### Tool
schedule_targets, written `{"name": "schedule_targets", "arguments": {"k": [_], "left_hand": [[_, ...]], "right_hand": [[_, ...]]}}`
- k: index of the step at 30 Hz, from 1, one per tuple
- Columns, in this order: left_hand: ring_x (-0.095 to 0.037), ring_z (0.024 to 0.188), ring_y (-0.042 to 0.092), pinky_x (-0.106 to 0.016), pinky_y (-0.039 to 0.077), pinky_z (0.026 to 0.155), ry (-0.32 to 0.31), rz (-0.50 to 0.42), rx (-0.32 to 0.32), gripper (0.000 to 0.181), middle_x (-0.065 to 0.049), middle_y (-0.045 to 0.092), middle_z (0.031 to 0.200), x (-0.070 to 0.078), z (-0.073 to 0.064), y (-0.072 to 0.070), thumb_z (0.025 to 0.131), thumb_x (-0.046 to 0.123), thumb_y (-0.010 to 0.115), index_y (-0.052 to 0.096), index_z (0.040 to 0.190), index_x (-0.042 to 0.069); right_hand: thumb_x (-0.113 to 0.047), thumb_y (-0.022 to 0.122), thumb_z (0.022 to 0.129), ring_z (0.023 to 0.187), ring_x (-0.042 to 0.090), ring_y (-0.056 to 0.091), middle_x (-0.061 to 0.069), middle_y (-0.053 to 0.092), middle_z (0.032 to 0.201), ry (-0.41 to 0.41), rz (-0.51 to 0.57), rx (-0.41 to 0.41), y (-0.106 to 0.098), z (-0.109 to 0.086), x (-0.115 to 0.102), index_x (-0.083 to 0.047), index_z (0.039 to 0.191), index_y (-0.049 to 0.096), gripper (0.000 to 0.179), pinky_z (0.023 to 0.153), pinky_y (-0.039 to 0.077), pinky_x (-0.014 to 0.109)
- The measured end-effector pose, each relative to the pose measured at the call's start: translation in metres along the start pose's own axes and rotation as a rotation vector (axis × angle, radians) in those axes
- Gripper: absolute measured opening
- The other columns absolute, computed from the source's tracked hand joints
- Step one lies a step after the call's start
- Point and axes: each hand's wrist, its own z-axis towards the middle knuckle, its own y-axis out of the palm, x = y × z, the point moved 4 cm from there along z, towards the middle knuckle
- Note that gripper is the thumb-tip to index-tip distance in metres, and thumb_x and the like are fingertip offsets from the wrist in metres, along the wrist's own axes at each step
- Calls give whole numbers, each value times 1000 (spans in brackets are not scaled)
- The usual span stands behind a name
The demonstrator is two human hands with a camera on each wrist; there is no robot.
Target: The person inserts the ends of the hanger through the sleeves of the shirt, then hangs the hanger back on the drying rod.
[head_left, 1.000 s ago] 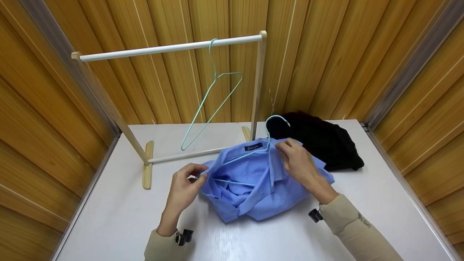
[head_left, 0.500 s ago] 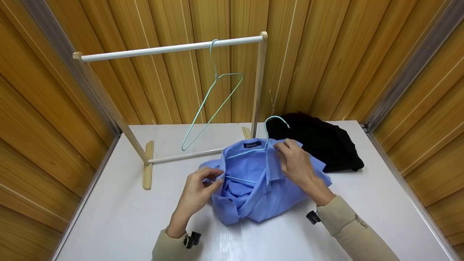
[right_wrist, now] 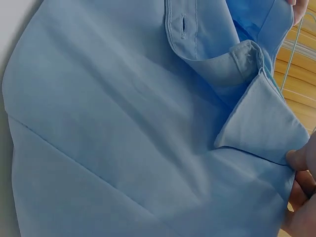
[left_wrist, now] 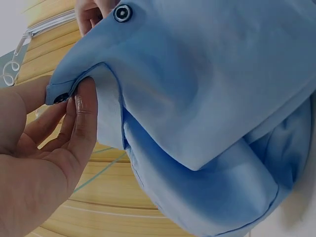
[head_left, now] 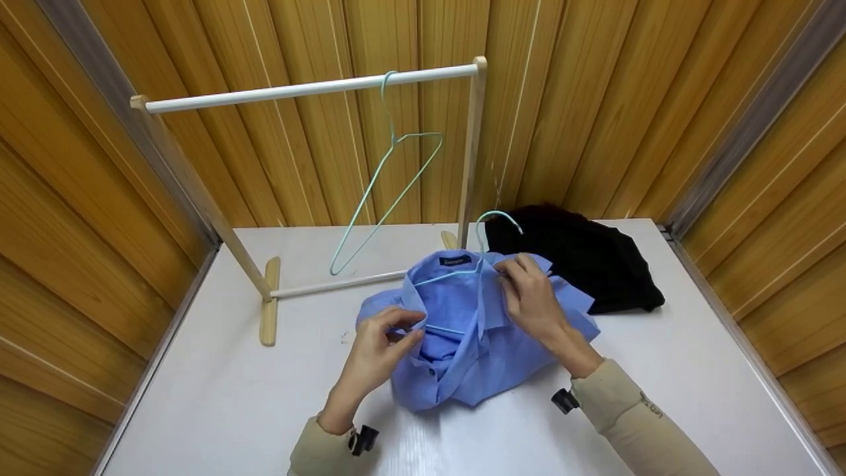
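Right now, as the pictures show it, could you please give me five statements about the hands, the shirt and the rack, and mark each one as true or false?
1. The left hand pinches the edge of the blue shirt. True.
2. The blue shirt hangs from the rack. False: it rests on the table, and a bare hanger hangs from the rack.
3. A hanger hook sticks up at the collar. True.
4. The right hand grips the rack. False: it holds the blue shirt near the collar.
5. The black cloth lies at the far right of the table. True.
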Motion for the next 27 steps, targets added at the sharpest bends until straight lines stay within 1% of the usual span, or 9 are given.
{"name": "schedule_targets", "arguments": {"k": [3,7,11,17,23,27], "left_hand": [[-21,94,68,-31,58,75,7,1,-1,20,-7,73,106,1,0,3,94,7,76,75,113,0],[-20,94,68,-29,57,75,5,6,-4,21,-5,73,106,2,1,6,94,9,76,75,113,0],[-21,92,69,-32,58,74,24,10,-2,21,-5,73,106,3,2,9,94,10,76,75,113,1],[-24,91,69,-37,59,73,44,-6,-4,20,-7,73,105,3,4,15,93,6,77,75,112,0],[-26,92,69,-34,59,73,41,-20,-2,21,-7,73,106,5,5,21,92,2,77,75,112,-1],[-26,90,69,-33,58,72,52,-16,10,20,-8,73,105,4,6,23,91,0,76,75,111,-1]], "right_hand": [[11,65,93,88,24,62,13,60,94,16,46,8,1,-1,0,1,100,69,13,76,53,35],[10,65,94,89,25,65,15,61,95,42,88,7,3,-1,-1,2,102,69,12,78,54,31],[11,65,94,89,23,66,15,61,96,58,121,10,5,-2,-2,2,103,70,13,77,53,28],[11,66,94,86,22,65,14,61,96,64,148,23,8,-3,-2,2,104,70,15,75,52,26],[11,66,94,85,21,65,11,61,95,81,152,30,9,-4,-5,2,104,71,14,74,52,25],[11,67,94,86,21,65,11,62,95,92,161,32,10,-3,-7,2,103,71,13,75,52,25]]}}
